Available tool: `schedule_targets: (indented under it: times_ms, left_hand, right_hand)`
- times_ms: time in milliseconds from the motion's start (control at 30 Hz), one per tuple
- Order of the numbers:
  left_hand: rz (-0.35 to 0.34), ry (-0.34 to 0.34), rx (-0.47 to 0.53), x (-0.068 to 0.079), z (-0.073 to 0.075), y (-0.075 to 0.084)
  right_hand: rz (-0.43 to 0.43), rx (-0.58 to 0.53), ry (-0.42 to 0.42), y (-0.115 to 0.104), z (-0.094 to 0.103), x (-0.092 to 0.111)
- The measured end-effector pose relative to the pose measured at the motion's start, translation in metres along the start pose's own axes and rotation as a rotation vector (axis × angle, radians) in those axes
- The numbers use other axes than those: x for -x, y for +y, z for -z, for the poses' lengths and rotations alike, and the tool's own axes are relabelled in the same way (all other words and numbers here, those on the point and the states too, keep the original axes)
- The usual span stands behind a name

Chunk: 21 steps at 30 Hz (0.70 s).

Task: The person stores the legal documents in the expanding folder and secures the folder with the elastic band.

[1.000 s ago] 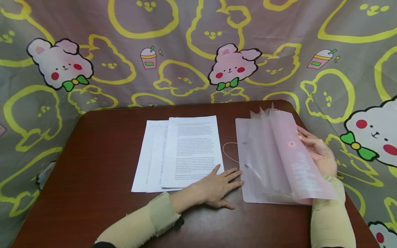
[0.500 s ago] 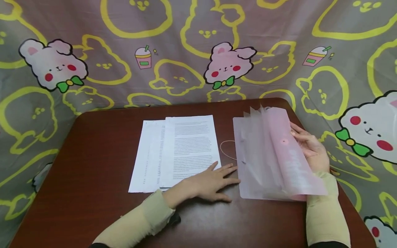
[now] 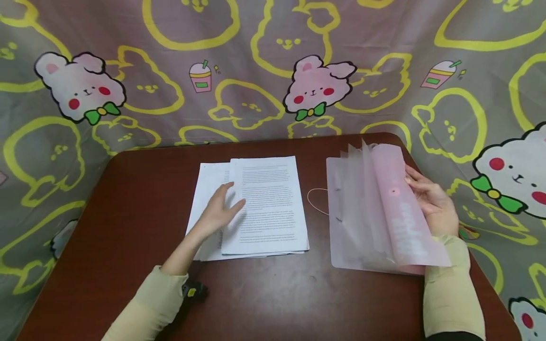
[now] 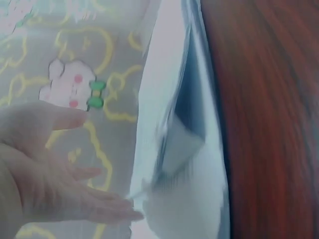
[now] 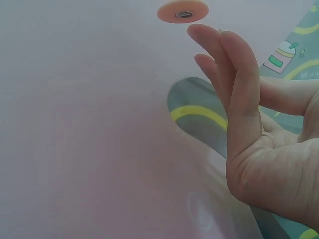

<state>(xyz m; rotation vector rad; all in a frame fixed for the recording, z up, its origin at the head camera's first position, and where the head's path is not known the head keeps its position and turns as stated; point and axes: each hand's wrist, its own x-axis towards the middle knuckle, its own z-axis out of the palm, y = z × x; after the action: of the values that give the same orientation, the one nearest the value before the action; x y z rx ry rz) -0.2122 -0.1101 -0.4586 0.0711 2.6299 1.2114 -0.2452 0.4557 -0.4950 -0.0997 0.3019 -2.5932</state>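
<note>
My left hand (image 3: 217,210) reaches over two overlapping piles of printed sheets (image 3: 268,208), thumb and fingers spread, nothing held. In the left wrist view the same hand (image 4: 60,184) looks blurred beside the papers (image 4: 194,199). To the right lies a pink translucent folder (image 3: 341,246), spread open with clear sleeves (image 3: 362,208) fanned out. My right hand (image 3: 437,203) holds its raised cover (image 3: 414,227) back at the far edge. Seen from the right wrist, the bent fingers (image 5: 241,84) are close by an orange button (image 5: 183,11) on the cover.
A thin elastic cord (image 3: 311,199) loops out from the folder's left edge onto the brown table (image 3: 264,303). Patterned curtain (image 3: 256,57) hangs along the back and sides of the table. A dark device (image 3: 195,290) sits at my left wrist.
My left hand has left the spot between the papers and the folder and moved left, over the sheets. The right hand keeps the cover raised.
</note>
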Motion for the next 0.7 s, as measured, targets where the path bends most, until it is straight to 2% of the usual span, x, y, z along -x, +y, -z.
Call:
schedule_targets:
  times_ms: [100,167,300,400,533,700]
  left_hand:
    - [0.131,-0.022,0.153,0.004,0.013,-0.007]
    - [0.176,-0.035,0.251,0.006,0.018,-0.009]
    - [0.196,-0.043,0.431,0.005,0.022,-0.011]
    - [0.208,-0.051,0.52,0.001,0.023,-0.011]
    - [0.232,-0.056,0.605,-0.003,0.025,-0.01]
    - [0.253,-0.07,0.811,-0.006,0.032,-0.013]
  right_hand:
    - [-0.002,-0.006,-0.021,0.0,0.0,0.0]
    - [-0.003,-0.009,-0.027,0.0,0.0,-0.001]
    - [-0.007,-0.004,-0.027,-0.001,-0.001,0.0]
    - [-0.013,0.008,-0.032,-0.001,-0.001,0.001]
    - [-0.027,0.018,-0.068,-0.002,-0.001,0.001]
    - [-0.03,0.021,-0.142,-0.003,0.0,-0.001]
